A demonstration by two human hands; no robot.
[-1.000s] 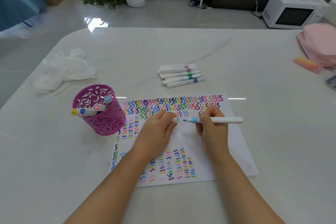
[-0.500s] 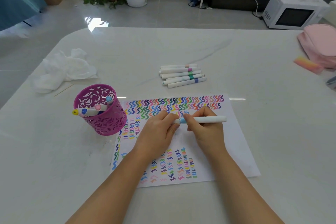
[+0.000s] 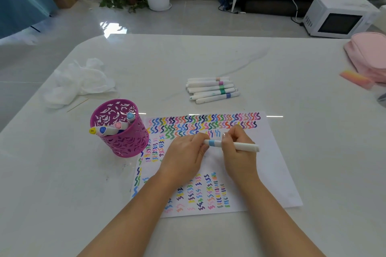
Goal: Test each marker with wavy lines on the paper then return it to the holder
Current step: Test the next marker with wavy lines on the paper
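A white marker with a light blue band (image 3: 240,145) lies level above the paper (image 3: 277,165), held between both hands. My right hand (image 3: 238,152) grips its barrel. My left hand (image 3: 186,155) closes on its left end, where the cap now sits over the tip. The paper is covered with coloured wavy lines along the top, left and bottom. A purple cut-out holder (image 3: 121,129) stands left of the paper with several markers in it. Several white markers (image 3: 213,89) lie side by side beyond the paper.
A crumpled white plastic bag (image 3: 81,81) lies at the far left of the white table (image 3: 313,110). A pink pouch (image 3: 369,56) and a pink-orange eraser block (image 3: 357,78) sit at the right edge. A microwave (image 3: 338,16) stands on the floor beyond.
The marker's blue tip was bare a second ago with a gap to the cap in my left hand. The two hands came together and the cap now covers the tip.
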